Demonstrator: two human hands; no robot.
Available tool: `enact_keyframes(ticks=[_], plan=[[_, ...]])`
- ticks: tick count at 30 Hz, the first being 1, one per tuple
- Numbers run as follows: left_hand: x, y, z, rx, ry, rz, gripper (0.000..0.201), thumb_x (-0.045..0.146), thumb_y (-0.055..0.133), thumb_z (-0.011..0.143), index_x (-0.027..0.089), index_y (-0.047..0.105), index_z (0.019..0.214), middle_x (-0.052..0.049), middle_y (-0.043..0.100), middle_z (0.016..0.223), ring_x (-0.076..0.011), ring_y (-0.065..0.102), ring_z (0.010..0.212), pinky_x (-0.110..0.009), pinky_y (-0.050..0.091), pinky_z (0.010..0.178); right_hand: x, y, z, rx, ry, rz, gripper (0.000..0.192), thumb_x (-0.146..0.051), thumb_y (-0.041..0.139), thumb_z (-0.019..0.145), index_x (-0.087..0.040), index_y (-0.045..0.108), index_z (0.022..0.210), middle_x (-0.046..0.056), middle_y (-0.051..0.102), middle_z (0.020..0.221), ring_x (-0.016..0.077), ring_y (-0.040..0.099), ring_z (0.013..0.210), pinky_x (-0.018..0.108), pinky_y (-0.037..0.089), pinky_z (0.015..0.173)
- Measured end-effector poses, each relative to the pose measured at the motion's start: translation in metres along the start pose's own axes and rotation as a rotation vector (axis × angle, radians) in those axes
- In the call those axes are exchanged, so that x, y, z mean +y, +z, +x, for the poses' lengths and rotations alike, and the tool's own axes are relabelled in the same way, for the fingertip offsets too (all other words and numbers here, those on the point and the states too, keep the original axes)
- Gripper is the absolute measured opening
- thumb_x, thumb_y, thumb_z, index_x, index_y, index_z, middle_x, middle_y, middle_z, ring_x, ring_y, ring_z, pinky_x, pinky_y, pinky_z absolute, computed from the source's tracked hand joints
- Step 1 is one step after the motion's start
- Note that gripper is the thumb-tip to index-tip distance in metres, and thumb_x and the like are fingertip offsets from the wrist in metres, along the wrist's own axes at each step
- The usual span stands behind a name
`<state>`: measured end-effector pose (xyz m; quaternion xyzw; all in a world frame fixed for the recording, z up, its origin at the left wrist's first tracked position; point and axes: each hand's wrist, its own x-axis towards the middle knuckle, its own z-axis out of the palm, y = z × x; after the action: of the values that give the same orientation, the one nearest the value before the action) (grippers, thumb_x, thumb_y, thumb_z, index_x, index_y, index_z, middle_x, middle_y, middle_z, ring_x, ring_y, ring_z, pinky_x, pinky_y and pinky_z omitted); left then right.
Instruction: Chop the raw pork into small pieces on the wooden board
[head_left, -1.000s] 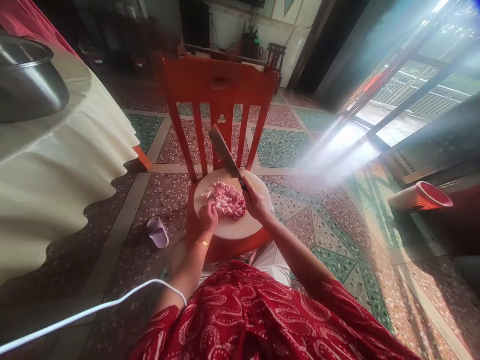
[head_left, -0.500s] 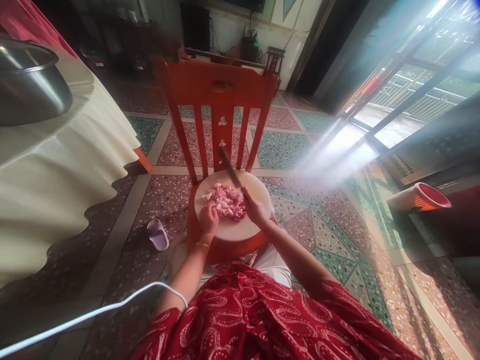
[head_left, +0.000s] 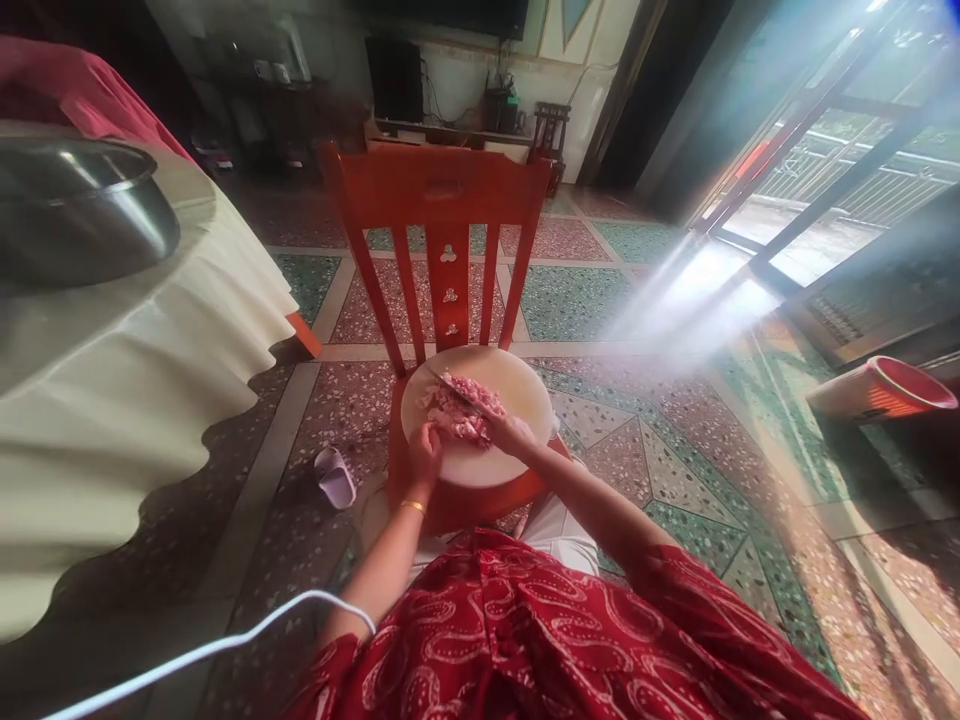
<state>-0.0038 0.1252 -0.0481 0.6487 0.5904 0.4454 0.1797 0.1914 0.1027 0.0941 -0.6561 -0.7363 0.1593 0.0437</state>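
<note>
A round pale chopping board (head_left: 510, 395) lies on the seat of a red wooden chair (head_left: 442, 215). A heap of pink raw meat (head_left: 465, 408) sits in the middle of the board. My right hand (head_left: 510, 432) grips the handle of a cleaver (head_left: 456, 388), whose blade lies down in the meat. My left hand (head_left: 424, 448), fingers curled, rests on the board at the near left edge of the meat. A gold bangle circles my left wrist.
A table with a cream cloth (head_left: 142, 370) and a steel pot (head_left: 82, 205) stands at the left. A lilac slipper (head_left: 335, 476) lies on the tiled floor beside the chair. A red bucket (head_left: 885, 388) is at the right. A white cable (head_left: 202, 650) crosses the lower left.
The cleaver was raised high in front of the chair back and has come down into the meat. My left hand has stayed beside the heap. The view shifted slightly.
</note>
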Motion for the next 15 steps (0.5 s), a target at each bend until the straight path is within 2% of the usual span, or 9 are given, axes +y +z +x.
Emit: enact_keyframes(ticks=[2, 5, 8, 13, 15], plan=[[0.001, 0.000, 0.001, -0.006, -0.003, -0.005, 0.021, 0.022, 0.041, 0.084, 0.017, 0.061, 0.089, -0.011, 0.065, 0.086, -0.0231, 0.062, 0.084, -0.038, 0.049, 0.081, 0.006, -0.006, -0.006, 0.000, 0.019, -0.021, 0.055, -0.031, 0.039, 0.095, -0.033, 0.026, 0.149, 0.005, 0.071, 0.103, 0.0207, 0.067, 0.080, 0.027, 0.048, 0.069], [0.001, 0.003, 0.004, 0.018, -0.016, -0.026, 0.020, 0.022, 0.041, 0.084, 0.017, 0.060, 0.086, -0.011, 0.065, 0.086, -0.0223, 0.062, 0.086, -0.037, 0.049, 0.082, 0.010, -0.019, -0.015, 0.145, 0.033, 0.012, 0.052, -0.035, 0.033, 0.097, -0.028, 0.026, 0.149, 0.006, 0.071, 0.101, 0.0221, 0.067, 0.084, 0.027, 0.048, 0.071], [0.002, 0.005, 0.002, 0.046, -0.038, -0.051, 0.021, 0.024, 0.040, 0.085, 0.017, 0.060, 0.089, -0.011, 0.066, 0.090, -0.0218, 0.062, 0.090, -0.037, 0.049, 0.085, 0.010, -0.012, -0.022, 0.264, 0.028, 0.102, 0.052, -0.033, 0.033, 0.098, -0.027, 0.027, 0.149, 0.006, 0.069, 0.108, 0.0221, 0.066, 0.093, 0.028, 0.048, 0.076], [0.004, -0.004, 0.006, 0.027, -0.113, -0.060, 0.025, 0.026, 0.039, 0.086, 0.016, 0.059, 0.097, -0.013, 0.065, 0.094, -0.0222, 0.062, 0.091, -0.038, 0.048, 0.085, 0.018, 0.019, -0.030, 0.101, 0.067, 0.186, 0.055, -0.032, 0.049, 0.091, -0.028, 0.037, 0.144, 0.005, 0.072, 0.102, 0.0215, 0.067, 0.088, 0.027, 0.050, 0.077], [0.004, -0.012, 0.018, -0.017, -0.113, -0.057, 0.028, 0.028, 0.038, 0.087, 0.015, 0.059, 0.102, -0.013, 0.064, 0.099, -0.0228, 0.060, 0.096, -0.038, 0.046, 0.087, 0.024, 0.021, -0.035, 0.137, 0.086, 0.245, 0.050, -0.032, 0.045, 0.093, -0.030, 0.040, 0.143, 0.003, 0.072, 0.103, 0.0216, 0.067, 0.089, 0.029, 0.050, 0.079]])
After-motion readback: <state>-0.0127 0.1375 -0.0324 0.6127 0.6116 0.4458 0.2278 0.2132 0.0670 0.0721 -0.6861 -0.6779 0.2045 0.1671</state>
